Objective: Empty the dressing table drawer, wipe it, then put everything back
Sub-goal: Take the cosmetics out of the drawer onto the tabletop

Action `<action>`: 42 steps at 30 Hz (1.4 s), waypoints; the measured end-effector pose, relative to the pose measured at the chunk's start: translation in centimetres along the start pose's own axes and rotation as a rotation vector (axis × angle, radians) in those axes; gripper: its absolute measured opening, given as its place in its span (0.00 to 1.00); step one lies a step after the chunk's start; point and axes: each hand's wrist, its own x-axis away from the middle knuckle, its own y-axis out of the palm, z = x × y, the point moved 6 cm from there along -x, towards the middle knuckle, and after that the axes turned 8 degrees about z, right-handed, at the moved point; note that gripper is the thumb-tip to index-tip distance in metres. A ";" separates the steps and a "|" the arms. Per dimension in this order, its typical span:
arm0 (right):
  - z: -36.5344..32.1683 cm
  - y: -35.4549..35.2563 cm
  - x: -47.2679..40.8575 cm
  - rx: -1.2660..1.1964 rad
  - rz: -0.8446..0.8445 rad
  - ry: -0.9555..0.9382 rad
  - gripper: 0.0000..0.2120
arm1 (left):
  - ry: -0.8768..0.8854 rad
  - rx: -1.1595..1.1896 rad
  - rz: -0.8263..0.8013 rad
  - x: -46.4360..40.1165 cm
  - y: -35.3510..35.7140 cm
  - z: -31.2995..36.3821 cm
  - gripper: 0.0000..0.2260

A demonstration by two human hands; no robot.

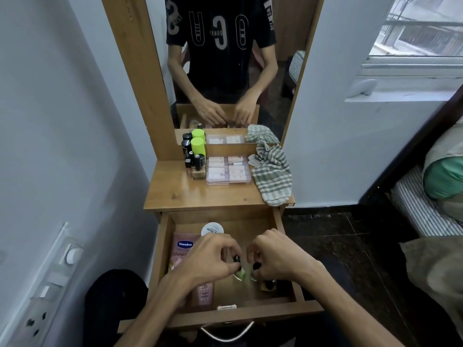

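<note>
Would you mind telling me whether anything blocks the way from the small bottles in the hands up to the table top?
Nothing visible does. Both hands, left hand and right hand, are in the open drawer, and bare table top lies just above.

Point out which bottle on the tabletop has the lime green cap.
The tall bottle at the back of the cluster, against the mirror; the other bottles there all have black caps.

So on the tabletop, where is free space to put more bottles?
The front strip of the tabletop is bare, before the bottles and the clear box, left of the cloth. The back, near the mirror, is crowded.
</note>
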 end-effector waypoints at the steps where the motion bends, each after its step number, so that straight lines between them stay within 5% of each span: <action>1: -0.2 -0.5 -0.2 -0.009 0.021 0.000 0.08 | 0.003 0.016 0.035 0.0 -1.0 -0.1 0.06; 15: -5.8 -11.8 -12.8 -0.131 0.421 -0.106 0.05 | 0.013 -0.012 0.493 -6.3 -18.6 -3.2 0.08; 30: -4.9 -11.0 -17.4 -0.058 0.493 -0.083 0.11 | 0.035 -0.044 0.590 -9.5 -18.2 -5.2 0.07; 42: -2.6 -11.5 -10.3 -0.147 0.447 -0.095 0.09 | 0.143 -0.077 0.687 -6.0 -16.9 -2.5 0.07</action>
